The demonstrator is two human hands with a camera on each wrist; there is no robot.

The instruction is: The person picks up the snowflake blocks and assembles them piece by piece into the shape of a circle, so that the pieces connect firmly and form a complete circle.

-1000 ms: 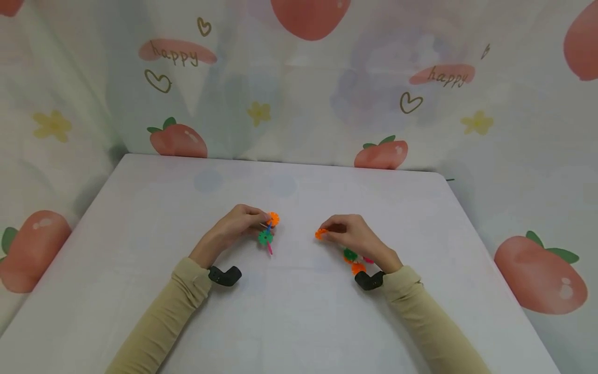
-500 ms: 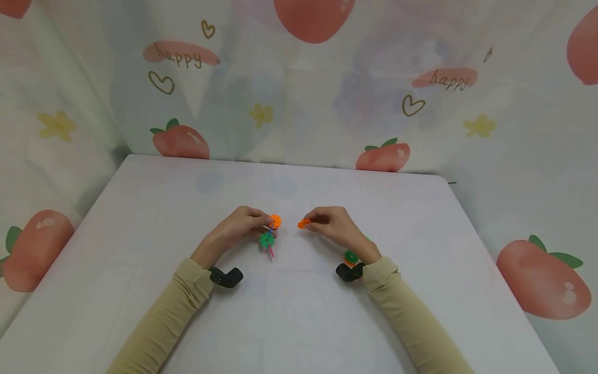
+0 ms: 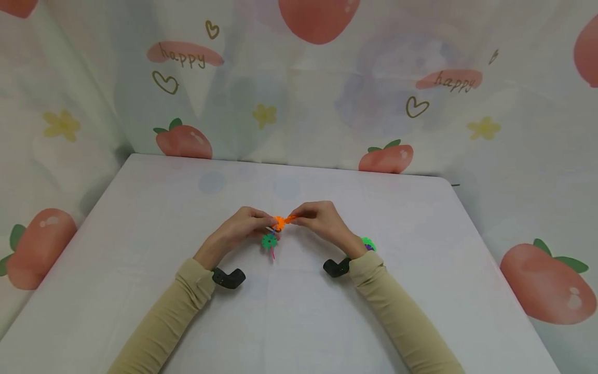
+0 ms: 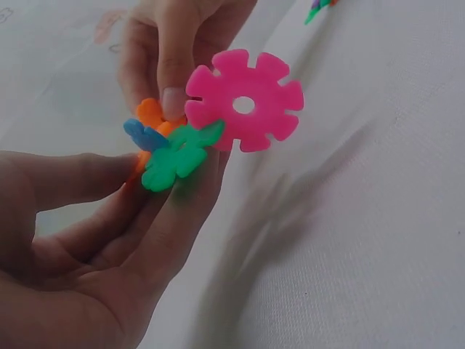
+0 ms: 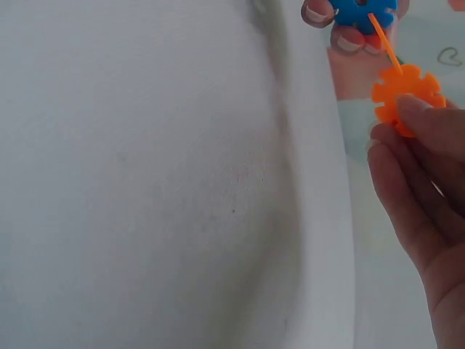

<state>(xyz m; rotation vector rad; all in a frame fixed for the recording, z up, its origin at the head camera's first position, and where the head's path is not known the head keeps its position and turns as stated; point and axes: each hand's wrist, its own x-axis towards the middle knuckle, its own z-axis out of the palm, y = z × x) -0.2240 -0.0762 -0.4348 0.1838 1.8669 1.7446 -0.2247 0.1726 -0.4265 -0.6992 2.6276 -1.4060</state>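
Near the middle of the white table, my left hand pinches a small chain of notched plastic snowflake discs. An orange disc is at its fingertips, and a green disc hangs below. The left wrist view shows a blue disc behind the green one and a pink disc slotted at the outer end. Between thumb and fingers, my right hand pinches a second orange disc. Its edge meets the chain's orange disc, which appears edge-on in the right wrist view.
Behind the right wrist lie more discs, a bright green one and a purple one, partly hidden by the sleeve. Black wrist cameras sit on both forearms. A fruit-printed curtain hangs behind the table's far edge.
My right hand has moved left with its orange disc until it meets the chain's orange disc. The left hand has stayed nearly in place, still holding the chain.
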